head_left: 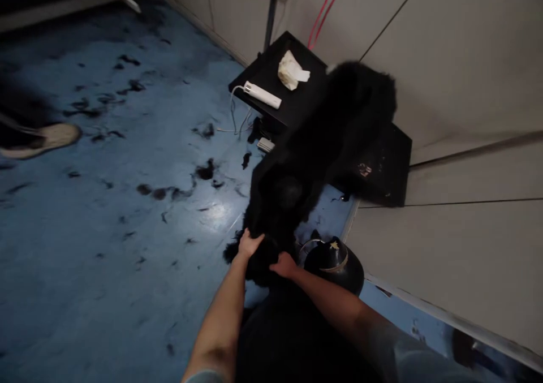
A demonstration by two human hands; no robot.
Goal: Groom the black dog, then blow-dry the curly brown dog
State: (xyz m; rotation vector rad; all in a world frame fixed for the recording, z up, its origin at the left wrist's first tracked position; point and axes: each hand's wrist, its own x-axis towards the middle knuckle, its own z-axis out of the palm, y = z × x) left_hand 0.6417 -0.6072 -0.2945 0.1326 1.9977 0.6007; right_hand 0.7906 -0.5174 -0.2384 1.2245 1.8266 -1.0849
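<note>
A long piece of black furry material (311,140) stretches away from me, its far end up against the wall side. My left hand (250,243) is closed on its near left edge, thumb pointing to the right. On the near right edge, my right hand (284,265) is closed in a fist-like grip. Both hands sit close together, low in the middle of the view. Dark folds hide the fingertips, and the material's exact shape is hard to make out.
A black stand (258,60) by the wall (458,77) bears a white stick-shaped device (263,95) with a cord and crumpled paper (291,70). A dark rounded object (354,270) stands beside my right forearm. Black tufts (206,169) litter the blue floor (127,292). Someone's shoe (59,136) is at left.
</note>
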